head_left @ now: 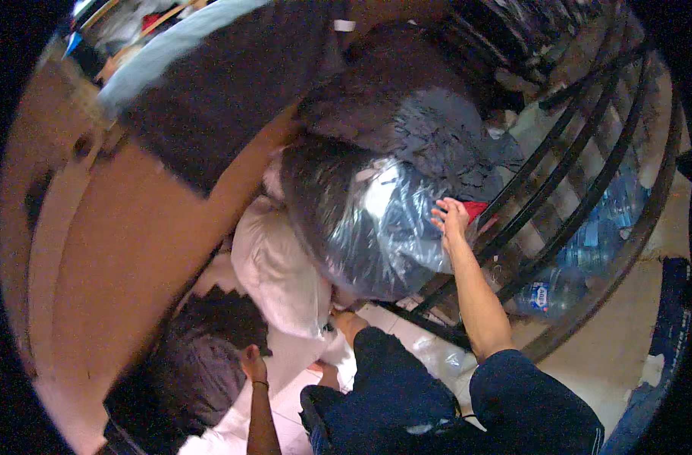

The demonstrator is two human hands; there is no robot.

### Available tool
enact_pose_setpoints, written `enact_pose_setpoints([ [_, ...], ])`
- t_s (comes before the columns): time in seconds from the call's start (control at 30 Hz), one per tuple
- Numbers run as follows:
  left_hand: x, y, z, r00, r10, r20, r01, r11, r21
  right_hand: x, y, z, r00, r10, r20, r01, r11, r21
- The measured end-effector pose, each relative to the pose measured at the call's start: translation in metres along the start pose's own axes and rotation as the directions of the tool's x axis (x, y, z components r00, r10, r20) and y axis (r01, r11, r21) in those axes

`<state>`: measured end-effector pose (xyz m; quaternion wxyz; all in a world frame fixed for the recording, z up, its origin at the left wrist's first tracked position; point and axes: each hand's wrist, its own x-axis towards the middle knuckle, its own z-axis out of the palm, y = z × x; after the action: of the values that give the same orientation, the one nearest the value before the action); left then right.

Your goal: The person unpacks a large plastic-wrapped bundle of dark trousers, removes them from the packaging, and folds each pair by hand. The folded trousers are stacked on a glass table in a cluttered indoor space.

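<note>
My right hand is stretched out over the right side of a large clear plastic bag stuffed with dark contents. Its fingers are apart, with nothing seen in them. Close beside this hand shows a bit of something red. Low on the left, my left hand, a thin band at its wrist, has its fingers curled at the edge of a dark cloth bundle. Between the hands stands a full white sack, leaning against the plastic bag.
A black metal railing curves along the right, with clear plastic bottles behind it. Dark bundles are piled beyond the bag. On the left, a dark cloth hangs over a brown panel. Pale tiles show below.
</note>
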<state>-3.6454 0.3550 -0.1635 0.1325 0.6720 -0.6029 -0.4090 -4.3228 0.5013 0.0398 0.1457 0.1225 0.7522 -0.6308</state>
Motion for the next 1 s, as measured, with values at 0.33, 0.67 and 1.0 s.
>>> enact_pose_setpoints([
  [0.33,0.143,0.462,0.24,0.864,0.429,0.263,-0.377,0.898,-0.226,0.34,-0.066,-0.028,0.762,-0.638,0.113,0.494,0.459,-0.738],
  [0.67,0.094,0.763,0.462,0.318,0.917,0.24,-0.855,0.387,-0.346,0.421,-0.122,-0.075,0.861,-0.313,0.4,0.508,0.489,-0.709],
  [1.0,0.093,0.873,0.606,0.025,0.551,0.834,-0.998,0.064,-0.013,0.427,-0.133,-0.078,0.765,-0.035,0.643,0.527,0.606,-0.595],
])
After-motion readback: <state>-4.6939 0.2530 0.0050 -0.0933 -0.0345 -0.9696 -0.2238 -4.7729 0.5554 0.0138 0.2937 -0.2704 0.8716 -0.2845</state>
